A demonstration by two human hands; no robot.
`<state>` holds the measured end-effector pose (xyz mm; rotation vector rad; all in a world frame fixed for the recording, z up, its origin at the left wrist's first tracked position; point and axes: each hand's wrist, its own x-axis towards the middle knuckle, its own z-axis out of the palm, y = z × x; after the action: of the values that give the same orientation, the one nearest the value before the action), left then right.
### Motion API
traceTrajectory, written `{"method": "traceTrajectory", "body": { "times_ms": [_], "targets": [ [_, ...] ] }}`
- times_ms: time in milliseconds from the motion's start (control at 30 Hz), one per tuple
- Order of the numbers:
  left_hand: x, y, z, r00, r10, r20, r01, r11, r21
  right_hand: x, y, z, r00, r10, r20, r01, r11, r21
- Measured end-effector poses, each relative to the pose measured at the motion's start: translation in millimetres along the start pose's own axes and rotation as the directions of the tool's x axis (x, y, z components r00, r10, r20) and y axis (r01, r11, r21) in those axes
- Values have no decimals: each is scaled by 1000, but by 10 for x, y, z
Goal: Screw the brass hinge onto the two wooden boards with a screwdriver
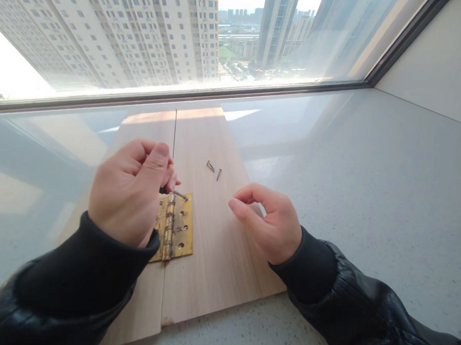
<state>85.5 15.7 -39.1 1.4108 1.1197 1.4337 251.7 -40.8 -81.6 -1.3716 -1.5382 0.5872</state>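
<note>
Brass-coloured hinge [187,237] lies flat just left of centre in the frame, its barrel along the seam between left board [144,313] and right board [216,281]; left leaf partly hidden by the left hand [123,194]. Left-hand fingers are curled closed around a slim tool [179,195], mostly concealed in the grip; its metal shaft points right, over the hinge's upper edge. Contact at the tip: cannot tell. Right hand [274,224], right of centre: thumb and forefinger closed to a pinch, nothing visible between them. Two screws [210,166] lie close together on the right board, above centre.
</note>
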Motion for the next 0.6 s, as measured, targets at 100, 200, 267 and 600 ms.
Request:
{"method": "traceTrajectory", "body": {
  "times_ms": [100, 200, 267, 600],
  "targets": [
    [-49, -23, 144, 982, 138, -130, -134, 990, 40, 6, 9, -5, 1000, 10, 2, -10, 1000, -7],
    [33, -19, 183, 993, 107, -47, -107, 994, -8, 4, 18, -9, 1000, 16, -7, -16, 1000, -11],
    [117, -14, 138, 998, 33, 61, -26, 992, -121, -2, 22, -7, 1000, 20, -6, -20, 1000, -11],
    [20, -68, 109, 996, 74, 49, -67, 990, -126, 7, -10, -9, 1000, 14, -9, -14, 1000, -25]
  ]
}}
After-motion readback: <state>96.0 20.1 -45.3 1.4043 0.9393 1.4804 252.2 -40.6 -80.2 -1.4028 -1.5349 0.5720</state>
